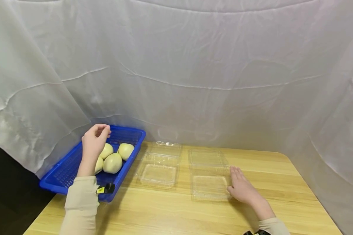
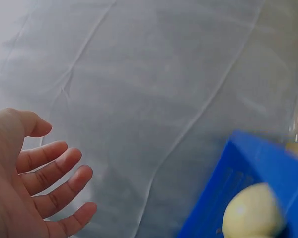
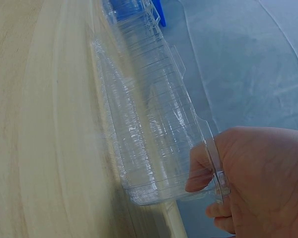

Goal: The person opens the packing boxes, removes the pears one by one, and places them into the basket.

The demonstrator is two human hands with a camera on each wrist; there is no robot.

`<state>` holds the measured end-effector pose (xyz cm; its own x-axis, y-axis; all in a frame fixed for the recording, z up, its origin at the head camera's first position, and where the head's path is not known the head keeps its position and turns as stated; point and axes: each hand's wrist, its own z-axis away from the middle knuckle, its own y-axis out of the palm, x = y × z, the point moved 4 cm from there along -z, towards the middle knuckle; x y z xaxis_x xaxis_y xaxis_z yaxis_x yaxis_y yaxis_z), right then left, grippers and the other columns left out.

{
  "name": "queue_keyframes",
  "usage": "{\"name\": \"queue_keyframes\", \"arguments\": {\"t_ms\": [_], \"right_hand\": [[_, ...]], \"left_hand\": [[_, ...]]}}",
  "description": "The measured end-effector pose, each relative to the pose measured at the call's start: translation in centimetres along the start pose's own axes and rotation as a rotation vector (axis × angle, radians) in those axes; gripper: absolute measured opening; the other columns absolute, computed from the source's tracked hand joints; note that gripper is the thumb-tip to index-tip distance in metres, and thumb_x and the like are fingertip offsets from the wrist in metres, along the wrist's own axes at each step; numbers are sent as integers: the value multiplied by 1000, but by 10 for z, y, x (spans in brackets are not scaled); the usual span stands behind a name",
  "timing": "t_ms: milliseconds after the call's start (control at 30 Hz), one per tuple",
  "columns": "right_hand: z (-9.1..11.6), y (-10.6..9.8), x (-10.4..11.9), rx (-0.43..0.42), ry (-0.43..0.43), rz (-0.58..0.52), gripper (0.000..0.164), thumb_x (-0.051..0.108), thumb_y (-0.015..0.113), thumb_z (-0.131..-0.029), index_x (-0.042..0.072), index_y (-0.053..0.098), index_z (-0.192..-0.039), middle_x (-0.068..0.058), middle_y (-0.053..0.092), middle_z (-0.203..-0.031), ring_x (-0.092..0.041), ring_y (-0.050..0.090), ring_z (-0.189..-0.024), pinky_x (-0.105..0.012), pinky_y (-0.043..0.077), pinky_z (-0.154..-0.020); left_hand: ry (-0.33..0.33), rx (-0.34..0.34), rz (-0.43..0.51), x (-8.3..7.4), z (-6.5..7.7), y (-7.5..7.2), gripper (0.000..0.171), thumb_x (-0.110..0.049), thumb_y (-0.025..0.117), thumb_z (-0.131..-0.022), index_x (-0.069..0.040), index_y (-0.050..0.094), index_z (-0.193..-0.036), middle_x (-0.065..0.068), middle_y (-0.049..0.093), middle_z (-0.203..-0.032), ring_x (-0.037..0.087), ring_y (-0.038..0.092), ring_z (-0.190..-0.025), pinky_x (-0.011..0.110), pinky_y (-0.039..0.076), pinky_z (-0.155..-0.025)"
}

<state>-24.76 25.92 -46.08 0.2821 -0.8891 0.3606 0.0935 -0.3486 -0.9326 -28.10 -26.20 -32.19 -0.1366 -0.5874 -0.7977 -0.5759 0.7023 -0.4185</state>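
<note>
My left hand (image 1: 93, 142) is raised over the blue plastic basket (image 1: 131, 162), its fingers loosely bent and holding nothing. Several pale yellow-green fruits (image 1: 113, 163) lie in the basket, below and to the right of this hand; part of one is hidden by the wrist. At the right side of an opened clear plastic clamshell box (image 1: 210, 186), my right hand (image 1: 242, 187) pinches the rim. In the right wrist view its thumb (image 3: 199, 171) lies on the inner side of the box wall, with fingers outside. The box sits on the table, lid folded back.
A second opened clear clamshell box (image 1: 159, 173) stands between the basket and the held one. All rest on a light wooden table (image 1: 164, 215). A grey-white curtain (image 1: 194, 75) hangs behind the table and along both sides.
</note>
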Motion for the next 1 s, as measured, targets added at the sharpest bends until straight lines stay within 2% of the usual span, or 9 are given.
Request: {"name": "queue_keyframes", "arguments": {"t_ms": [233, 400, 500, 700, 767, 900, 1000], "right_hand": [[0, 1, 0, 2, 0, -6, 77, 17, 55, -92, -17, 14, -148, -37, 14, -155, -55, 12, -143, -63, 16, -117], [0, 0, 1, -4, -5, 3, 76, 16, 55, -93, -17, 15, -147, -37, 15, -155, -55, 12, -143, -62, 16, -117], [0, -1, 1, -8, -7, 10, 75, 16, 55, -93, -17, 16, -147, -37, 15, -155, -54, 13, -143, -62, 17, -117], [0, 0, 0, -13, -9, 14, 76, 16, 56, -92, -18, 16, -147, -37, 15, -154, -55, 13, -143, -62, 17, -117], [0, 0, 0, -15, -9, 12, 75, 16, 55, -92, -18, 16, -147, -37, 15, -154, -55, 13, -143, -62, 17, -117], [1, -1, 0, -15, -9, 4, 75, 15, 55, -92, -18, 15, -147, -37, 15, -154, -55, 13, -143, -63, 17, -117], [2, -1, 0, -15, -11, 7, 75, 15, 55, -92, -18, 15, -147, -38, 15, -154, -55, 13, -143, -63, 17, -117]], "left_hand": [[9, 34, 110, -13, 14, 19, 31, -35, 59, -96, -9, 69, -109, -14, 68, -83, -9, 62, -71, 11, 49, -72], [9, 70, 295, -22, 25, 37, 27, -27, 61, -96, -4, 66, -109, -11, 69, -81, 0, 66, -72, 14, 53, -70], [3, 88, 366, -27, 32, 49, 26, -24, 61, -96, -2, 65, -109, -8, 69, -82, 1, 67, -73, 15, 54, -70], [-25, 122, 431, -35, 42, 71, 26, -24, 60, -96, -2, 66, -109, 13, 72, -92, 7, 69, -75, 17, 54, -69], [-40, 143, 440, -36, 45, 78, 27, -25, 61, -96, -2, 66, -110, 12, 73, -92, 6, 69, -74, 18, 54, -69], [-86, 193, 470, -41, 51, 93, 29, -24, 60, -96, 0, 65, -112, 0, 72, -87, 1, 66, -72, 18, 53, -67], [-111, 226, 493, -46, 57, 104, 29, -23, 60, -97, 0, 64, -114, 3, 72, -90, 1, 65, -74, 18, 52, -68]]}}
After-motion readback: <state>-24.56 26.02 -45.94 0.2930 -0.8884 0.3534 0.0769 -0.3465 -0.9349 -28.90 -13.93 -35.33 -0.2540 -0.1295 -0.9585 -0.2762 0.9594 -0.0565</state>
